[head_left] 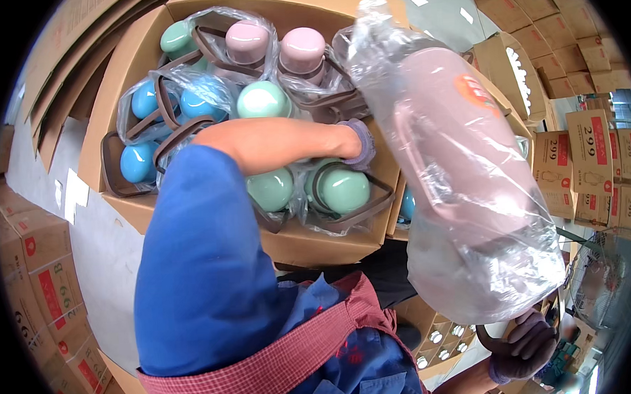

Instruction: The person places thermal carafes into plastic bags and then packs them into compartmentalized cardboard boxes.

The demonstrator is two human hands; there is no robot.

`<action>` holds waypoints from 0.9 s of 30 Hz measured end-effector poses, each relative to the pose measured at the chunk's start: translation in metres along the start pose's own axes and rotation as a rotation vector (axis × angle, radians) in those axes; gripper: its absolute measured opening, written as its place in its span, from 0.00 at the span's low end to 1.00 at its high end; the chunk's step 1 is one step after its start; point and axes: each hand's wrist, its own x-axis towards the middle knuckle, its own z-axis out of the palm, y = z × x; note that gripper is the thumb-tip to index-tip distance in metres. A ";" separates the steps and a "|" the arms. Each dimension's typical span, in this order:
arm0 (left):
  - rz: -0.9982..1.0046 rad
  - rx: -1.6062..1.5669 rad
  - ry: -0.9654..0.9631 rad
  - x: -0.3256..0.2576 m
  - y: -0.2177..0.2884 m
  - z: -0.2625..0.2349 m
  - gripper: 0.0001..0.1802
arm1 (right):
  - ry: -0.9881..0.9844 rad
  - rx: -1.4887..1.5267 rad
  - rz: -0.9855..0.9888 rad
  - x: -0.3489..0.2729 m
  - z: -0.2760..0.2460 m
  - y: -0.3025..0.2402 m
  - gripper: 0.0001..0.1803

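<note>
A pink thermos flask (461, 148) in a clear plastic bag fills the right side, very near the camera. It hangs at a tilt, with an orange sticker towards its upper end. Below it, my gloved right hand (530, 346) has its fingers curled round the flask's dark carrying handle. My left arm reaches across an open carton (307, 248). Of my left hand (359, 142) only the purple glove cuff shows; its fingers are hidden. Nearest to that cuff are a green-lidded flask (345, 191) and a pale mint lid (263, 99).
The carton also holds bagged flasks with blue lids (139, 161) and pink lids (302, 50), and brown handles stick up between them. Stacked cartons (41, 286) stand at left, more boxes (589, 150) at right. A lower box (445, 343) holds small white-topped items.
</note>
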 end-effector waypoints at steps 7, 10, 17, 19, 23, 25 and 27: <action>-0.232 -0.738 0.453 -0.066 -0.061 -0.049 0.23 | -0.205 0.099 -0.027 0.019 0.027 0.002 0.25; -0.393 0.072 0.250 -0.085 -0.069 -0.102 0.29 | -0.298 -0.137 0.003 0.026 0.032 -0.016 0.26; -0.456 -0.407 0.495 -0.106 -0.077 -0.091 0.30 | -0.432 0.593 0.675 0.113 0.148 -0.001 0.20; -0.416 -0.375 0.818 -0.128 -0.075 -0.098 0.29 | -0.550 0.419 0.727 0.137 0.189 0.040 0.16; -0.768 0.373 1.139 -0.191 -0.090 -0.103 0.35 | -0.638 -0.013 0.720 0.166 0.263 0.148 0.19; -1.069 0.499 1.062 -0.242 -0.144 -0.088 0.45 | -0.822 -0.215 0.576 0.154 0.292 0.194 0.25; -1.392 0.335 0.603 -0.296 -0.167 -0.098 0.51 | -0.895 -0.429 0.200 0.128 0.301 0.214 0.30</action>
